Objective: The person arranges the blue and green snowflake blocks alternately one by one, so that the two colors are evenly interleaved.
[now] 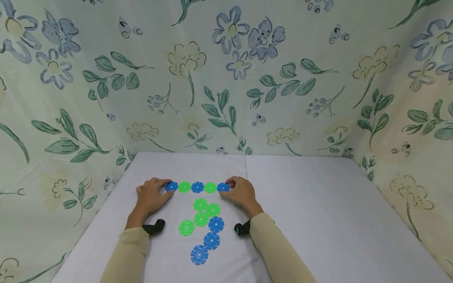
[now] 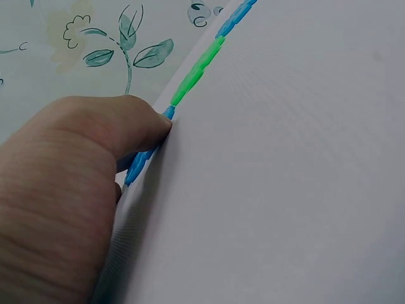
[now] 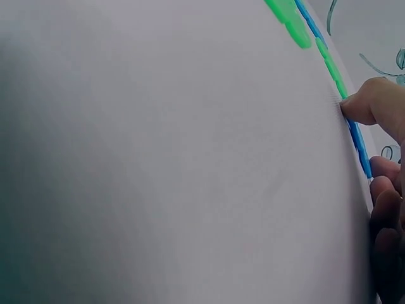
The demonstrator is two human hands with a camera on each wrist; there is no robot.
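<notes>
A straight row of flower-shaped notched plastic discs, blue and green by turns, lies across the table. My left hand pinches the blue disc at the row's left end between thumb and forefinger. At the right end, my right hand holds another blue disc the same way. Between them come a green disc, a blue disc and a second green disc. Both wrist views show the row edge-on, with the left thumb and right thumb against the end discs.
Nearer the body lie several loose green discs and 3 loose blue discs, some touching or overlapping. The white-covered table extends to the right. Behind it and at both sides hangs a floral cloth.
</notes>
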